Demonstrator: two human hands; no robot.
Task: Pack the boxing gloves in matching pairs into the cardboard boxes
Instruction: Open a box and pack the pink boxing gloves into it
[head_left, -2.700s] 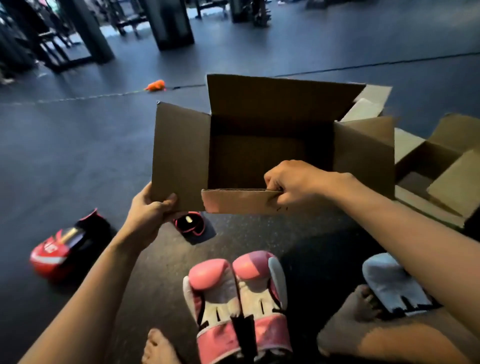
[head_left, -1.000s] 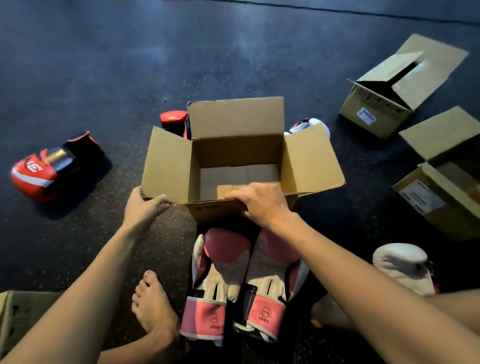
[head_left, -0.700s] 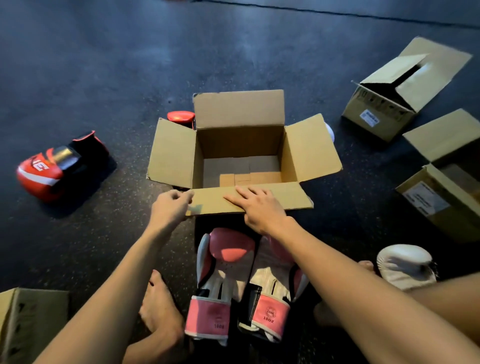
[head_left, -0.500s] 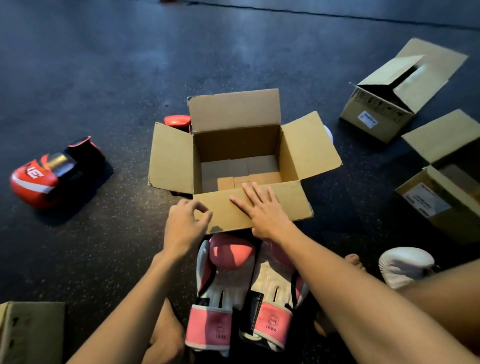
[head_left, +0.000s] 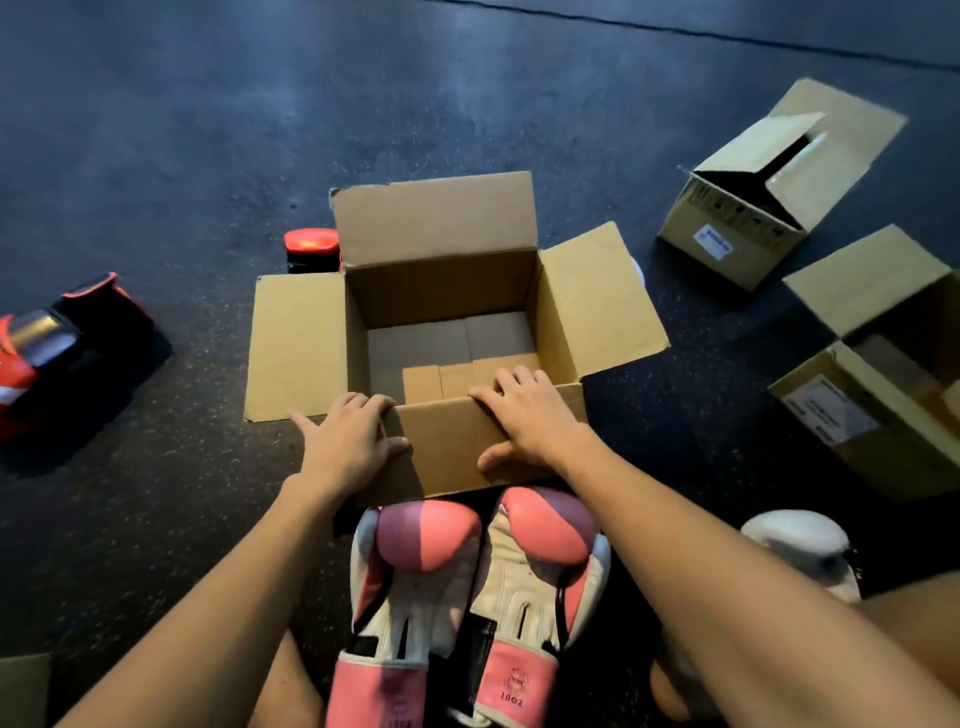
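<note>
Left hand (head_left: 348, 441) and right hand (head_left: 530, 415) press open-palmed on the near flap (head_left: 447, 452); released, it may spring up, obstructing pink gloves (head_left: 426, 545)

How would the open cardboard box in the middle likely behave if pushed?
Probably light: the box looks empty inside, so it should slide easily. Its near flap, under the left hand and right hand, likely folds rather than pushes stiffly.

Red glove (head_left: 57, 353) cut off left; second red glove (head_left: 310, 248) half behind box (head_left: 436, 218).
</note>
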